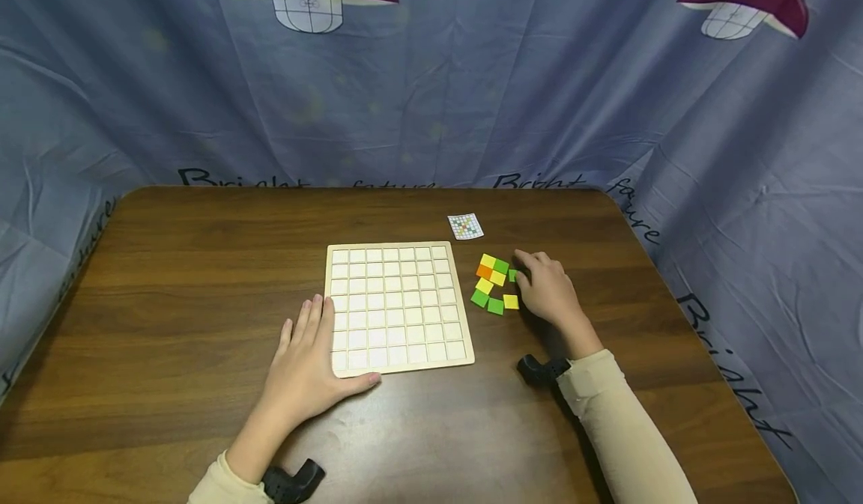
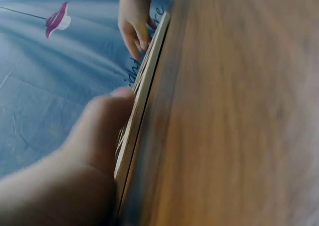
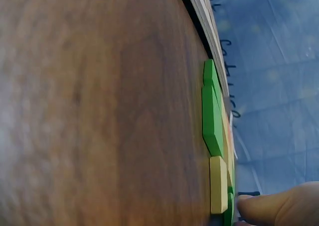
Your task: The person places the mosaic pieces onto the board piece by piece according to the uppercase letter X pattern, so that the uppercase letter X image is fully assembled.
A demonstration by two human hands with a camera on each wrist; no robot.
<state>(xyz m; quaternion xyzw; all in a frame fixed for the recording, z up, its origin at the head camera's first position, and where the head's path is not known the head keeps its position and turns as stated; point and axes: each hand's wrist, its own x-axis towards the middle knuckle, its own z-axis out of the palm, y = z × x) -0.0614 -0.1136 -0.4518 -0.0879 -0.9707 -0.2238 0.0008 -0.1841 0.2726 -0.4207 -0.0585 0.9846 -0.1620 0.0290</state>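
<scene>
A square wooden grid board (image 1: 401, 305) lies flat on the table. My left hand (image 1: 306, 362) rests at its near left corner, with straight fingers along the left edge and the thumb at the near edge. In the left wrist view the left thumb (image 2: 112, 111) lies against the board's side. To the right of the board is a loose group of green, yellow and orange square tiles (image 1: 491, 270). My right hand (image 1: 549, 290) is at their right side, thumb and forefinger apart beside a small green tile (image 1: 512, 275). The right thumb (image 3: 264, 206) shows close to that tile in the right wrist view.
A small card (image 1: 465, 226) printed with a coloured grid lies beyond the board's far right corner. The brown wooden table (image 1: 202, 264) has a blue patterned curtain (image 1: 418, 99) around its back and sides. Black camera mounts (image 1: 295, 481) sit at both wrists.
</scene>
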